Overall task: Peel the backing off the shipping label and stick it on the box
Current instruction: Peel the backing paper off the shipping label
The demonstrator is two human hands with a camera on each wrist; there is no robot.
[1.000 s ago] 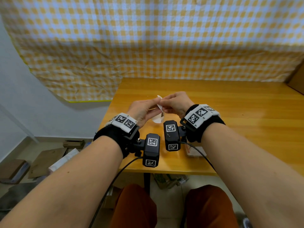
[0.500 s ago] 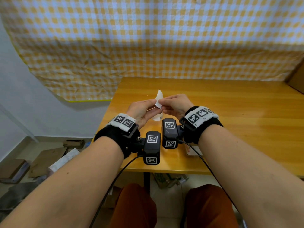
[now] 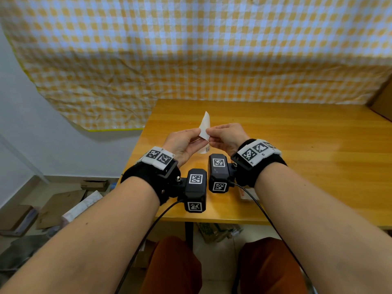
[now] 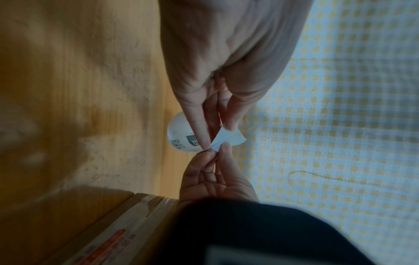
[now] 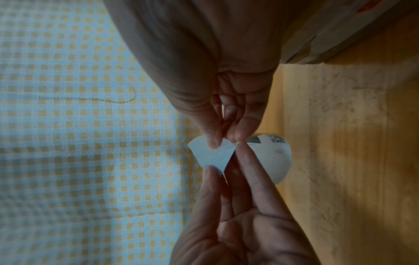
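At the centre of the head view, above the wooden table [image 3: 297,145], I pinch the shipping label [image 3: 206,148] in my left hand [image 3: 182,143], printed face curling down. My right hand [image 3: 227,136] pinches the plain backing [image 3: 205,126], whose peeled corner stands up between my fingertips. The box [image 4: 127,220] lies at the lower left of the left wrist view.
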